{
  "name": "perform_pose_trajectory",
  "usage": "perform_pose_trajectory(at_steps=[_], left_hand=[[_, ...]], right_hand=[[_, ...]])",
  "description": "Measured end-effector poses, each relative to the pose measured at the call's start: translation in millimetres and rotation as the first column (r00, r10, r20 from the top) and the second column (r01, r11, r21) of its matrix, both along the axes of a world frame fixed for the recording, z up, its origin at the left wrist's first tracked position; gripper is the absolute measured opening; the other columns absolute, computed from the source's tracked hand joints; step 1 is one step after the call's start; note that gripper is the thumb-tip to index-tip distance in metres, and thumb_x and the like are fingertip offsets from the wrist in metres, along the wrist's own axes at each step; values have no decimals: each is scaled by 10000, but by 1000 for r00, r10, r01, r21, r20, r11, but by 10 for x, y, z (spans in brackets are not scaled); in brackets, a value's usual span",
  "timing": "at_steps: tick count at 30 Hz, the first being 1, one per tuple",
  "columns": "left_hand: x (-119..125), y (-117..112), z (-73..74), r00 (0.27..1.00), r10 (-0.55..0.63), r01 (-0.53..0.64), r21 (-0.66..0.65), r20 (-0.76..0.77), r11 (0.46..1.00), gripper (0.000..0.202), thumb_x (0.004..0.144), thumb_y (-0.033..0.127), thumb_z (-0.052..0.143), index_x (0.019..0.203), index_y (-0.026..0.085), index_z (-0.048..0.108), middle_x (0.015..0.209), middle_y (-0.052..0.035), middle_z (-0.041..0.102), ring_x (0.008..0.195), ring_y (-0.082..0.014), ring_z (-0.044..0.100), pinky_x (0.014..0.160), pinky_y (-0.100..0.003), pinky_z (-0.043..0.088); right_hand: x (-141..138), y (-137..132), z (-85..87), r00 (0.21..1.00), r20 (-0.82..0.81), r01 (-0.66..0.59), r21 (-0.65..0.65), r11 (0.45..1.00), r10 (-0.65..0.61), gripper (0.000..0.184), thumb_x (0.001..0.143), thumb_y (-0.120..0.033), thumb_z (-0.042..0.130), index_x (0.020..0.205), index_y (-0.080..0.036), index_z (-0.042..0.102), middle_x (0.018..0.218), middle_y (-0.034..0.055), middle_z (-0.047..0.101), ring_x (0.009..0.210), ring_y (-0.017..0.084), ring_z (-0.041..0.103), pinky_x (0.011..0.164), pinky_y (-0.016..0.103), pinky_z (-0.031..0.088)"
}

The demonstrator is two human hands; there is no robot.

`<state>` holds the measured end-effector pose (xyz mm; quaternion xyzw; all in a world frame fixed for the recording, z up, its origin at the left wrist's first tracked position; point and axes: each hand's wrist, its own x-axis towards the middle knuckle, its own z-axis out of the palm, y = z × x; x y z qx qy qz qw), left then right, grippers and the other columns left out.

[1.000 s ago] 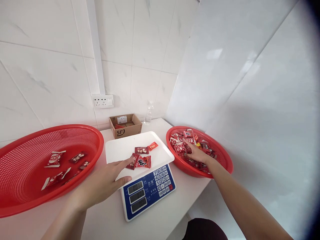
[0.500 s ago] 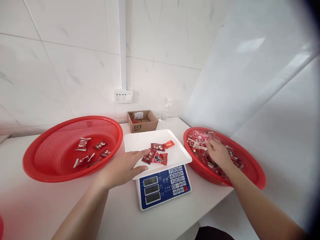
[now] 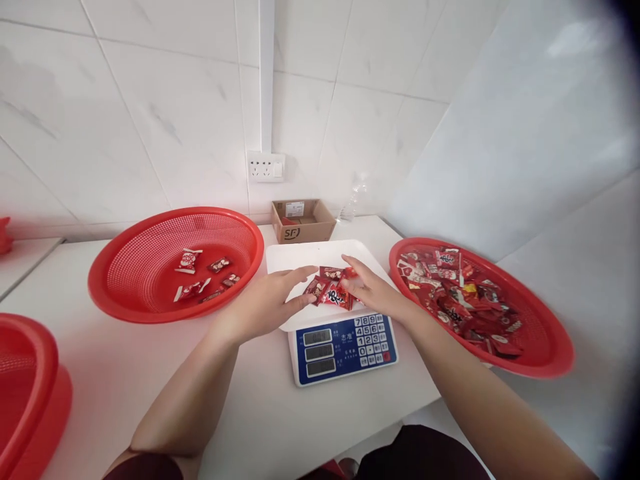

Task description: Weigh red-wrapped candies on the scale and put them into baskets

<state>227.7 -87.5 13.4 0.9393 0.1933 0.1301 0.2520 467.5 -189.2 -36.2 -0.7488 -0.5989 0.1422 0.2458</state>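
Several small red and dark-red snack packets (image 3: 336, 296) lie in a pile on the white weighing pan (image 3: 290, 256) of a digital scale (image 3: 346, 348). At the pile's left side is my left hand (image 3: 261, 300), thumb and fingers apart, fingertips close to a dark-red packet. From the right, my right hand (image 3: 374, 291) reaches over the pan, its thumb and index finger spread around the pile's right edge. Its other fingers are partly hidden. Neither hand visibly grips a packet. The scale has a blue panel with number keys and three displays.
A red basket (image 3: 556, 348) full of mixed snack packets stands right of the scale. Left of it, another red basket (image 3: 116, 235) holds several packets. A small cardboard box (image 3: 309, 232) sits behind the pan, beside a clear plastic object (image 3: 354, 200). More red basketware (image 3: 47, 373) shows at lower left.
My right hand has moved left from the right basket, where it held a patterned packet, to the pan. My left hand stays beside the pile. The view has shifted left and down.
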Motion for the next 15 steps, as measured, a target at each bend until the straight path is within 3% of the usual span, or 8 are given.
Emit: perform_pose_trajectory(at_steps=[4,7,11,15], left_hand=[[-5,7,-11,999,-20,20,13,29,1000,451,905,445,381,1333,302,391,1282,-17,556,1108,-219,552,872,-320,451],[-2,2,-16,999,-35,35,24,19,999,439,905,436,386,1327,312,392,1206,-21,600,1031,-215,589,806,-311,470],[5,-15,-18,997,-78,78,13,4,997,411,905,411,398,1304,309,411,1145,-13,623,980,-197,602,780,-294,470],[2,-23,-18,996,-88,88,13,0,996,419,905,418,400,1309,307,405,1123,-11,633,969,-190,606,775,-287,472]], right_hand=[[-237,153,-38,982,169,-72,-54,996,80,762,774,-673,417,1404,-257,306,1472,113,286,1368,304,186,1075,552,191],[-349,242,-33,952,287,-88,-84,993,109,650,768,-656,450,1318,-311,445,1420,82,385,1326,346,264,1045,610,167],[-429,320,-29,940,288,-185,-15,983,181,369,827,-475,481,1106,-280,625,1144,49,618,1145,271,481,1014,511,308],[-409,320,-87,951,246,-214,95,972,185,327,826,-408,506,1090,-254,624,1104,46,636,1078,237,532,978,461,378]])
